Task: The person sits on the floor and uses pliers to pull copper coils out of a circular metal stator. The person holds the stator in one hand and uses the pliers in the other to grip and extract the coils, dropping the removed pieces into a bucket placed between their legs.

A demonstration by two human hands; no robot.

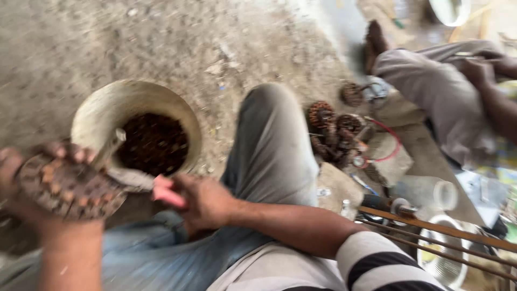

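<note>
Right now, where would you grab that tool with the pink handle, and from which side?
Probably by the pink handle, coming from the right, as the right hand does. Its metal end points left onto the round brown disc in the left hand, so that handle is the free end.

The left hand (24, 186) cradles a round, rusty brown motor part (67, 186) with copper-coloured windings. The right hand (202, 202) grips a pink-handled tool (167, 195) whose blurred metal end lies against that part. Just behind both stands a pale bowl (102, 108) filled with dark brown pieces, set on the dusty concrete floor (81, 43). Past the person's bent knee, more wound coils (336, 132) lie heaped on the floor. Another person's grey-trousered leg (431, 86) shows at the upper right.
</note>
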